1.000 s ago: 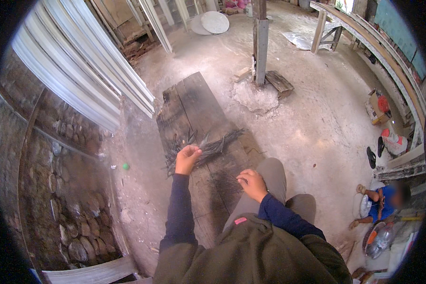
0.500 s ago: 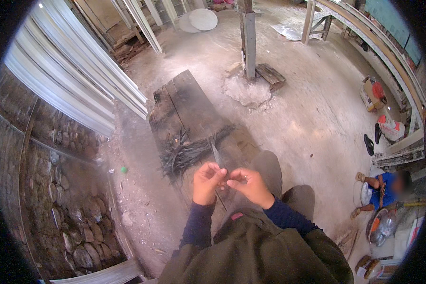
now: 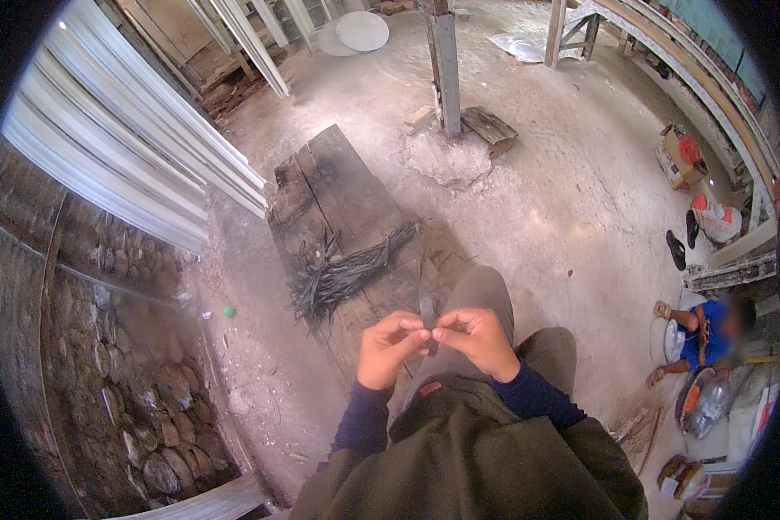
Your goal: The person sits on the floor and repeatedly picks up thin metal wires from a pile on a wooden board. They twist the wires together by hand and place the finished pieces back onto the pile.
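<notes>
Stretching away before the person (image 3: 459,459), a wooden board (image 3: 347,182) bears a bundle of dark strips (image 3: 347,276). Nearer the person, the left hand (image 3: 388,348) and right hand (image 3: 478,343) stand close, their thumbs and fingers pinching a narrow dark strip (image 3: 427,308).

The left grip (image 3: 388,352) and right grip (image 3: 478,343) meet, pinching a dark strip (image 3: 427,305) between fingertips. Just beyond, a bundle (image 3: 347,274) of similar strips lies across the wooden surface (image 3: 342,186). Farther off, a post (image 3: 446,78) rises from the floor (image 3: 537,199). Sandals (image 3: 676,251) lie at right, near a person (image 3: 709,336) in blue.
</notes>
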